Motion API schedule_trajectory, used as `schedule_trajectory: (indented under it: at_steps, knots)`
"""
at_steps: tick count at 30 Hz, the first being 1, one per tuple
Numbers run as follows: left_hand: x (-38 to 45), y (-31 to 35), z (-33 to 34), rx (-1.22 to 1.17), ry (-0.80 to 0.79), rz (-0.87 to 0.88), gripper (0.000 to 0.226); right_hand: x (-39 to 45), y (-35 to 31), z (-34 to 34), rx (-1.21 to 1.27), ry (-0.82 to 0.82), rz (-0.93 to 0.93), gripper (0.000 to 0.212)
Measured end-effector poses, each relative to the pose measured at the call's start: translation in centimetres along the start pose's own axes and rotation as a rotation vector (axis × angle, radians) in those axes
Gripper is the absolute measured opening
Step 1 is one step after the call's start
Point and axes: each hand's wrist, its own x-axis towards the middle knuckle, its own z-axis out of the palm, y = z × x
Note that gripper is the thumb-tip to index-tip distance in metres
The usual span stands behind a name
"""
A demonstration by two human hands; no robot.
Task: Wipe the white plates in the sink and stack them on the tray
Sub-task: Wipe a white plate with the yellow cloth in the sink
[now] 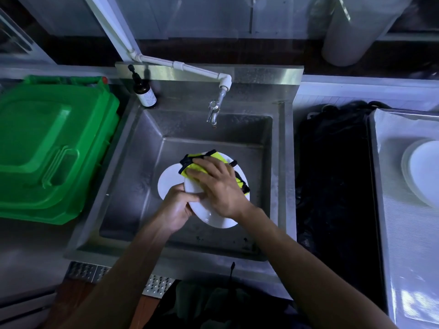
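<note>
- Gripping a plate (pixel 215 216) over the sink (pixel 133 162), your left hand (pixel 177 210) is curling its fingers around the rim.
- Pressing a cloth (pixel 197 162) onto it, your right hand (pixel 218 186) is lying flat.
- More plates (pixel 425 169) are sitting on the tray (pixel 403 233).

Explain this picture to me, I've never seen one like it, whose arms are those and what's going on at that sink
There is no machine here. A camera worn on a person's head looks down, so the two arms reaching in from the bottom are that person's own.

The left hand grips the edge of a white plate, held tilted over a steel sink. The right hand presses a yellow and dark cloth flat against that plate to wipe it. Another white plate lies in the sink beneath.

A tap hangs over the basin and a dark pump bottle stands at its back corner. A green bin sits to the left. On the right, a tray carries a stack of white plates.
</note>
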Motion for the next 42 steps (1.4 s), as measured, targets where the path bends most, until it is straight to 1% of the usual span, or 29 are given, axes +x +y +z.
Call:
schedule_trajectory:
  at_steps: [3, 7, 8, 10, 12, 14, 17, 21, 24, 27, 32, 34, 37, 42]
  knots:
    - [-0.1, -0.3, -0.2, 0.007, 0.019, 0.001, 0.032, -0.5, 0.6, 0.6, 0.062, -0.021, -0.012, 0.053]
    - [-0.2, 0.0, -0.3, 0.023, 0.011, 0.004, 0.029, 0.0, 1.6, 0.7, 0.036, 0.042, -0.012, 0.04]
    - [-0.2, 0.1, -0.3, 0.022, 0.01, 0.007, 0.03, 0.2, 1.8, 0.7, 0.012, 0.053, -0.013, 0.039]
    - [-0.3, 0.3, -0.4, 0.006, 0.004, 0.007, 0.04, 0.7, 2.4, 0.5, -0.024, 0.057, 0.006, 0.039]
    - [-0.3, 0.5, -0.3, -0.003, 0.002, 0.006, 0.048, 1.1, 2.9, 0.4, -0.036, 0.057, 0.047, 0.039]
    - [-0.3, 0.6, -0.2, 0.001, 0.009, 0.016, 0.05, 1.5, 3.2, 0.3, -0.039, 0.063, 0.088, 0.04]
    - [-0.4, 0.5, 0.2, 0.012, 0.017, 0.039, 0.047, 1.7, 3.6, 0.3, -0.025, 0.089, 0.158, 0.041]
    - [-0.7, 0.0, 0.6, 0.015, 0.053, 0.069, 0.041, 1.7, 4.6, 0.6, 0.039, 0.095, 0.319, 0.041]
    - [-0.6, -0.2, 0.7, -0.003, 0.067, 0.083, 0.038, 1.5, 4.9, 0.9, 0.086, 0.105, 0.402, 0.042]
    - [-0.4, -0.5, 0.6, -0.044, 0.065, 0.099, 0.039, 1.2, 5.1, 1.1, 0.126, 0.124, 0.469, 0.043]
    - [0.4, -0.6, 0.2, -0.159, 0.12, 0.121, 0.04, 0.5, 5.4, 1.3, 0.161, 0.144, 0.556, 0.045]
    - [0.7, -0.5, 0.3, -0.184, 0.122, 0.131, 0.038, 0.2, 5.0, 1.5, 0.183, 0.184, 0.57, 0.044]
    - [1.0, -0.2, 0.5, -0.238, 0.159, 0.131, 0.042, 0.1, 4.0, 1.9, 0.176, 0.254, 0.571, 0.044]
    - [1.6, 0.7, 1.2, -0.274, 0.191, 0.111, 0.043, -0.4, 1.5, 3.3, 0.087, 0.276, 0.524, 0.04]
